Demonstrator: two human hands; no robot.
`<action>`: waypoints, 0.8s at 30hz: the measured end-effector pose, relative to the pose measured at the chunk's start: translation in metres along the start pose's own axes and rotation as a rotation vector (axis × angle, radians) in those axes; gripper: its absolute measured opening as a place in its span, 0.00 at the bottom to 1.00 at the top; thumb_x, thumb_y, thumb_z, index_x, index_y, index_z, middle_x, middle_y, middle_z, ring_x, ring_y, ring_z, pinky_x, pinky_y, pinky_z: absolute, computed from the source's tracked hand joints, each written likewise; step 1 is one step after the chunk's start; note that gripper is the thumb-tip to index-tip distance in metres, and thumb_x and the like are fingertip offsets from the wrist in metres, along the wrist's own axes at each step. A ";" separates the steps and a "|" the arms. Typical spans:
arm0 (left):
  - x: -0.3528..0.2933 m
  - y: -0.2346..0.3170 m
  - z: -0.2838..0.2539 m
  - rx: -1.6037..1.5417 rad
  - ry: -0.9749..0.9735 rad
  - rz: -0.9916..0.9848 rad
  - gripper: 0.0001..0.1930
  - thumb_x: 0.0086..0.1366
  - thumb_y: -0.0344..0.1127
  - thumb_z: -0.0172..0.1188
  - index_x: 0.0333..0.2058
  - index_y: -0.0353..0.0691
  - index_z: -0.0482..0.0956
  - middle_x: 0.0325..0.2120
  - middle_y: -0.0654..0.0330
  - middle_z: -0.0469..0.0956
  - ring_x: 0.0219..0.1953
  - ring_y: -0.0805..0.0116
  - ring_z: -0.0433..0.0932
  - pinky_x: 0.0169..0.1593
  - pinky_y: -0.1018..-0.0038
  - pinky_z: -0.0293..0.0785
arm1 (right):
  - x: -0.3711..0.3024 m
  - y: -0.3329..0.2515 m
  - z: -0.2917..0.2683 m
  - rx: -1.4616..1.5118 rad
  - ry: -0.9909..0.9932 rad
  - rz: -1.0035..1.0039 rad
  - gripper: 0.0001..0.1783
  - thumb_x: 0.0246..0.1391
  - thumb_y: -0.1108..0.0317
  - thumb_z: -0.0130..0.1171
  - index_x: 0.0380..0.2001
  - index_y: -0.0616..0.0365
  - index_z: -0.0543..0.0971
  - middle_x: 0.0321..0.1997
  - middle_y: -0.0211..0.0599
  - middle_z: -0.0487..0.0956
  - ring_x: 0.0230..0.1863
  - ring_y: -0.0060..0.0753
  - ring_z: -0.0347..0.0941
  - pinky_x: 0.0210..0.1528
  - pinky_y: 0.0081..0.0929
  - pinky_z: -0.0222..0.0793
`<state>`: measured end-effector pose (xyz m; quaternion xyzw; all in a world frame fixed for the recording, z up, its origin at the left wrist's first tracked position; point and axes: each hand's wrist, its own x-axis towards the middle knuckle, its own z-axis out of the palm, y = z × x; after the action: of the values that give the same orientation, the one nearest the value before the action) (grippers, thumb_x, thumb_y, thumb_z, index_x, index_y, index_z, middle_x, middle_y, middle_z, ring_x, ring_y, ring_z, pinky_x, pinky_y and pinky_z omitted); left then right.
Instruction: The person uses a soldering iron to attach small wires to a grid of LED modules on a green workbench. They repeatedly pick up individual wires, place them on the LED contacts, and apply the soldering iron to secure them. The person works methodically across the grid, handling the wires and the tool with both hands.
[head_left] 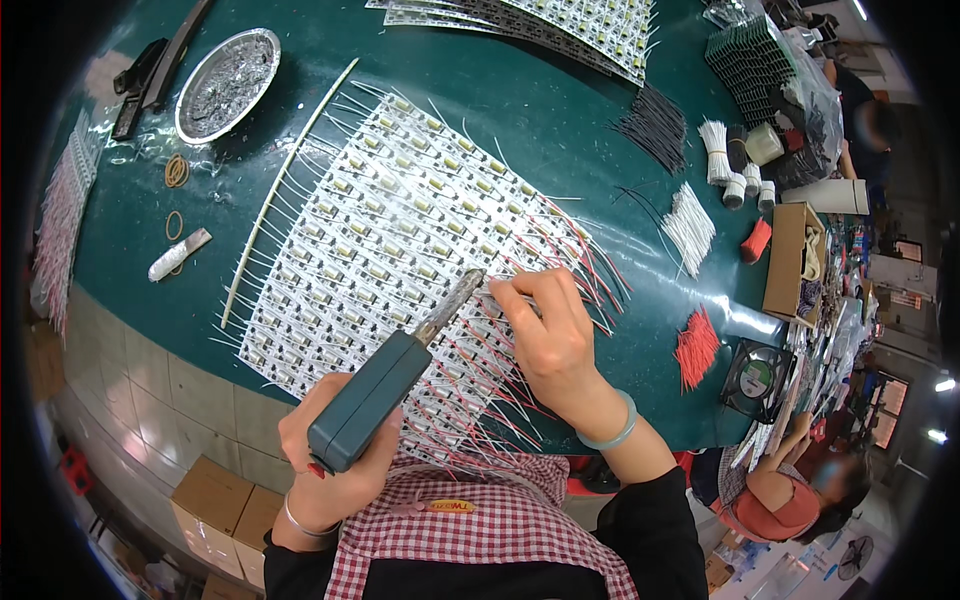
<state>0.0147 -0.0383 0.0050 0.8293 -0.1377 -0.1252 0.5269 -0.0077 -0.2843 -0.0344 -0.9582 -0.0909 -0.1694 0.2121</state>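
- The panel of small circuit boards (370,240) is the landmark here: it lies flat on the green table (640,410), in front of the person, under both hands.
- The left hand (348,490), at the panel's near edge, is wrapped round the handle of the green tool (370,400), seemingly a soldering iron, its metal tip reaching over the panel.
- The right hand (557,345) is over the panel's right part, thumb and forefinger drawn together just beside the tip; whether a wire is pinched there cannot be told.
- To work well, the person would likely set a wire end squarely on its pad before bringing heat, then hold it motionless until the joint sets.
- Those fingertips are very near the tip; gripping farther along a wire would be safer.
- The red wires (590,250) along the panel's right side could be snagged by the wrist, so small lifts seem better than sweeps.
- The loose red wires (697,348) and white wires (688,228) lie right of the panel, within easy reach.
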 end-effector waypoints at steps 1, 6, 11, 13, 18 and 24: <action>0.000 0.000 0.000 0.003 0.000 -0.001 0.08 0.53 0.20 0.68 0.33 0.29 0.81 0.29 0.54 0.80 0.27 0.70 0.79 0.32 0.76 0.73 | 0.000 0.000 0.000 -0.001 -0.002 0.000 0.18 0.42 0.79 0.62 0.42 0.68 0.78 0.38 0.41 0.74 0.37 0.41 0.71 0.34 0.31 0.71; 0.004 0.001 0.001 0.000 0.000 0.015 0.08 0.52 0.20 0.68 0.32 0.29 0.81 0.28 0.55 0.80 0.26 0.69 0.79 0.31 0.76 0.73 | -0.001 0.001 0.002 -0.006 0.007 -0.004 0.19 0.42 0.79 0.62 0.42 0.68 0.79 0.37 0.41 0.74 0.37 0.41 0.71 0.34 0.31 0.71; 0.005 -0.003 0.003 0.002 0.001 0.085 0.08 0.51 0.20 0.68 0.32 0.29 0.81 0.27 0.55 0.80 0.26 0.68 0.79 0.31 0.75 0.73 | 0.000 0.000 0.001 -0.017 -0.006 -0.006 0.19 0.42 0.79 0.62 0.42 0.69 0.78 0.38 0.42 0.74 0.37 0.41 0.71 0.34 0.31 0.71; 0.005 -0.003 0.003 0.001 -0.001 0.083 0.08 0.51 0.20 0.68 0.32 0.29 0.81 0.27 0.55 0.80 0.26 0.67 0.79 0.31 0.75 0.73 | 0.001 0.000 0.000 -0.024 -0.020 -0.005 0.19 0.42 0.79 0.62 0.42 0.70 0.78 0.38 0.42 0.74 0.37 0.41 0.71 0.35 0.31 0.72; 0.005 -0.001 0.001 -0.009 -0.009 0.091 0.08 0.51 0.20 0.68 0.31 0.29 0.81 0.28 0.55 0.80 0.27 0.68 0.79 0.31 0.75 0.73 | 0.003 -0.001 -0.002 -0.025 -0.038 -0.005 0.19 0.42 0.79 0.61 0.42 0.70 0.79 0.39 0.42 0.74 0.38 0.41 0.71 0.35 0.31 0.72; -0.001 0.004 -0.003 -0.105 0.016 -0.058 0.10 0.53 0.22 0.68 0.36 0.29 0.82 0.30 0.55 0.80 0.27 0.70 0.78 0.31 0.76 0.73 | 0.002 -0.002 -0.002 -0.022 -0.033 -0.005 0.19 0.41 0.80 0.61 0.42 0.70 0.79 0.38 0.42 0.74 0.38 0.41 0.71 0.35 0.30 0.72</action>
<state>0.0147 -0.0375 0.0098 0.8051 -0.1026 -0.1410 0.5668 -0.0066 -0.2833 -0.0316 -0.9629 -0.0948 -0.1550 0.1997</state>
